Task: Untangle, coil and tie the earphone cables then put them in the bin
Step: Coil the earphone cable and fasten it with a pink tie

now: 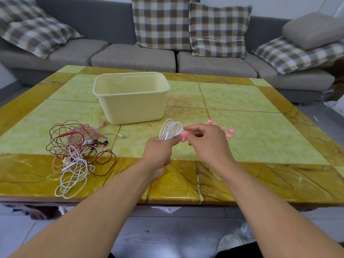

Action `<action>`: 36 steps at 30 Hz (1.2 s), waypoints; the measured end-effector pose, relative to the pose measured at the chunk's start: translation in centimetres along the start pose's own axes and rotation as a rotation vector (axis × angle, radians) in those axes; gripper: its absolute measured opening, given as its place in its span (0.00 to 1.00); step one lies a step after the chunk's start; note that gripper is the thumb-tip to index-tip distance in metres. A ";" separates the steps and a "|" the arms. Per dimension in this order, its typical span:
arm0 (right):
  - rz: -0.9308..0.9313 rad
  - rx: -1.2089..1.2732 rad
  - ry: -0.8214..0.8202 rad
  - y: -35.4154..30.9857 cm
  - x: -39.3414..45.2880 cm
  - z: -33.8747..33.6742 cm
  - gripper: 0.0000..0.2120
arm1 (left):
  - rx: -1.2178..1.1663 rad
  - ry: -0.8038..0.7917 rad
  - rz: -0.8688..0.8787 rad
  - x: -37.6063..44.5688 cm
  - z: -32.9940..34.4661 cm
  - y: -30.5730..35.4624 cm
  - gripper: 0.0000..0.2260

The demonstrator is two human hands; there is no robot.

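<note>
My left hand (160, 151) grips a coiled white earphone cable (170, 129), its loops standing up above my fingers. A pink cable tie (183, 137) lies against the coil, and my right hand (206, 140) pinches its end. Both hands hover over the near middle of the table. A tangle of pink, dark red and white earphone cables (78, 151) lies at the table's near left. The pale yellow bin (130, 100) stands behind my hands, and nothing shows inside it.
More pink cable ties (226, 129) lie on the table just behind my right hand. The yellow-green tiled table (260, 127) stretches to the right. A grey sofa (130, 56) with checked cushions stands behind it.
</note>
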State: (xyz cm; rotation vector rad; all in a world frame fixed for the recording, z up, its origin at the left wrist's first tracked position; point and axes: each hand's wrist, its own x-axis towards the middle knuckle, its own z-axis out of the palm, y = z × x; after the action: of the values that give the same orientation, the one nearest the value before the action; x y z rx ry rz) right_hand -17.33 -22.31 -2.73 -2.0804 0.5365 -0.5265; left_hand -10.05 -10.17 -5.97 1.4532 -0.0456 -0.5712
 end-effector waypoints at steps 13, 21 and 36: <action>0.365 0.457 -0.251 1.6 1.3 -1.3 0.03 | 0.213 -0.004 0.095 -0.3 -1.6 0.6 0.10; 0.160 0.026 -0.148 1.9 1.8 -1.6 0.06 | 0.515 -0.114 0.047 -0.3 -2.7 0.3 0.16; -0.321 -0.695 -0.315 -2.6 -1.4 0.8 0.09 | 0.565 -0.256 -0.200 -1.6 -1.9 0.0 0.18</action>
State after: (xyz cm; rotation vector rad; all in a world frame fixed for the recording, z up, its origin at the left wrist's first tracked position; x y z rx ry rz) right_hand -17.57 -19.69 -1.21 -2.8750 0.2053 -0.1832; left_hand -10.72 -7.82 -5.74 1.9354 -0.2851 -0.9594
